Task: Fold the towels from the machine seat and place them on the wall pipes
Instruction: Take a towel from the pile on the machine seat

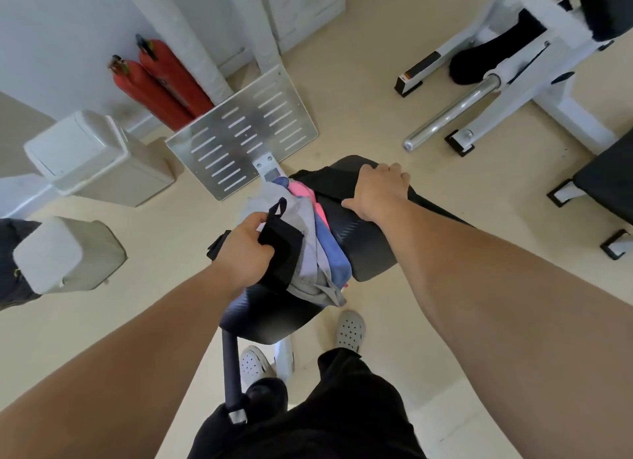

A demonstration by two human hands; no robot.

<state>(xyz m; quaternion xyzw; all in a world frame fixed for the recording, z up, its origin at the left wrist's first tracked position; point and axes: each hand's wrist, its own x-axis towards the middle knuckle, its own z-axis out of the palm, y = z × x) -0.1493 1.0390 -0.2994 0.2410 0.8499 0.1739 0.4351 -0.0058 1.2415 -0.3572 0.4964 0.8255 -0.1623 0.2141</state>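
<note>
A black padded machine seat stands in the middle of the view. A pile of towels lies across it: grey, blue and pink. A black towel with a hanging loop lies on top of the pile's left side, and my left hand grips it there. My right hand grips the far end of the same black towel at the seat's far edge.
A slotted metal footplate stands just beyond the seat. Two red cylinders lean by the white wall. Beige bins stand at the left. A white exercise machine fills the upper right. My feet stand under the seat.
</note>
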